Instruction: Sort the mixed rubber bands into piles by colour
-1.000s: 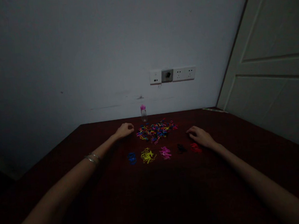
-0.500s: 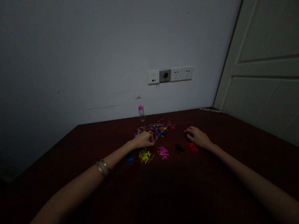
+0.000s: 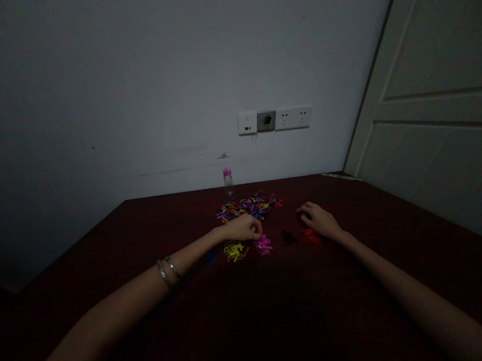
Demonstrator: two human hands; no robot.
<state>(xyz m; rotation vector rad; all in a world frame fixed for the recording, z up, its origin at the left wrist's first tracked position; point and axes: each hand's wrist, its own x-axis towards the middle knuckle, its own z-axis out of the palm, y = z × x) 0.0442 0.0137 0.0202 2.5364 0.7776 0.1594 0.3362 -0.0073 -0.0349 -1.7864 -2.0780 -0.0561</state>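
My left hand (image 3: 245, 228), fingers pinched together, is at the far edge of a small pile of pink rubber bands (image 3: 263, 246). A pink band seems to be in the pinch, though it blends with the pile. Left of it lie yellow rubber bands (image 3: 234, 252) and a blue bunch (image 3: 210, 257), partly hidden by my forearm. To the right are black rubber bands (image 3: 288, 237) and red ones (image 3: 311, 236). My right hand (image 3: 319, 219) rests on the table beside the red bunch, fingers loosely stretched and holding nothing. Beyond my left hand spreads a mixed multicoloured heap (image 3: 253, 205).
A clear bottle with a pink top (image 3: 228, 182) stands behind the heap, near the wall. The dark red table (image 3: 251, 313) reaches back to that wall, which carries a row of sockets (image 3: 292, 118). A pale panelled door (image 3: 437, 131) is at the right. The light is dim.
My left hand has moved right and slightly nearer, from the edge of the mixed heap to the pink pile, still pinched. My right hand has stayed in place.
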